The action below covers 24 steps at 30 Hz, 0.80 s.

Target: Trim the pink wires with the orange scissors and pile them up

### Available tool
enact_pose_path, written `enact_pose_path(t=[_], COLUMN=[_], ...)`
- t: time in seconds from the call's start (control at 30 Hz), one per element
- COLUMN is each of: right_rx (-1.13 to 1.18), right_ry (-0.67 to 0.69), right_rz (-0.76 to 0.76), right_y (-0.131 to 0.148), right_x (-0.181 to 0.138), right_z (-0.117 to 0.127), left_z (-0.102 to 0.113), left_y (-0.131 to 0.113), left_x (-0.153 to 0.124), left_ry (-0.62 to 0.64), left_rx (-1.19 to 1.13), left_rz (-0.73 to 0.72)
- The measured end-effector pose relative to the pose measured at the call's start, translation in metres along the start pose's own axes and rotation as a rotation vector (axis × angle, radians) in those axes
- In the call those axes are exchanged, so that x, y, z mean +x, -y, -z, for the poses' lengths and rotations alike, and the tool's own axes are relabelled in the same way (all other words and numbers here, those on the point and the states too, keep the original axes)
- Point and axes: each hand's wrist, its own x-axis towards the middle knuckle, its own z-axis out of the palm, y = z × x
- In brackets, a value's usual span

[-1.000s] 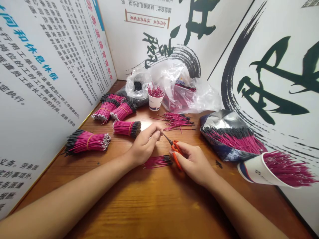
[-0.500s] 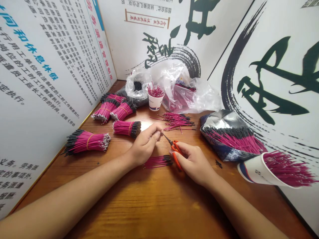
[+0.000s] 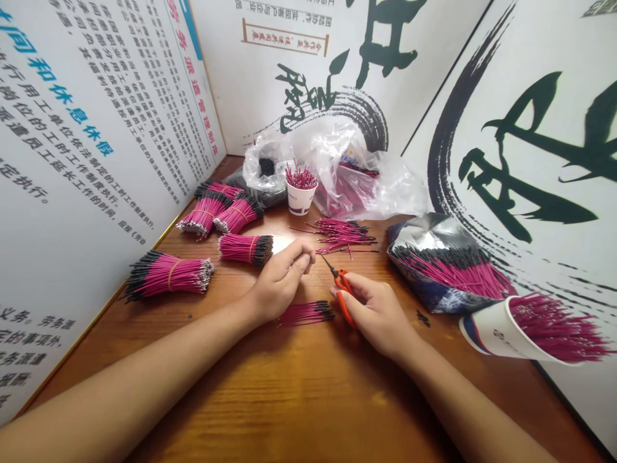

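Observation:
My right hand (image 3: 380,312) is wrapped round the orange handles of a small pair of scissors (image 3: 343,281). The thin dark blades point up and left, and their tip stops just short of my left fingertips. My left hand (image 3: 284,276) is closed in a pinch; whatever lies between thumb and fingers is hidden from me. On the table below the hands lies a small row of magenta wires (image 3: 306,313) with black ends. Beyond them is a loose pile of similar wires (image 3: 344,233).
Banded wire bundles (image 3: 171,275) lie at the left. A paper cup of wires (image 3: 299,196) stands behind, near clear plastic bags (image 3: 385,190). To the right are an open foil bag of wires (image 3: 446,267), a tilted paper cup (image 3: 501,331) and small black bits (image 3: 423,317). Printed panels enclose the table.
The scissors have drawn back slightly to the right, so their tip has come away from my left fingertips. My left hand has barely moved.

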Motion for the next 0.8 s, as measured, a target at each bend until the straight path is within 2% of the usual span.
enact_pose_path(t=[0.13, 0.8], right_rx=[-0.043, -0.048], right_ry=[0.050, 0.065], right_rz=[0.005, 0.012], right_y=[0.0015, 0.0025], right_x=[-0.0003, -0.0013], right_z=[0.0000, 0.0012], left_z=[-0.0005, -0.0010], left_y=[-0.0021, -0.0020], left_x=[0.0000, -0.0002], left_ry=[-0.005, 0.001], left_rx=[-0.008, -0.023], left_rz=[-0.008, 0.014])
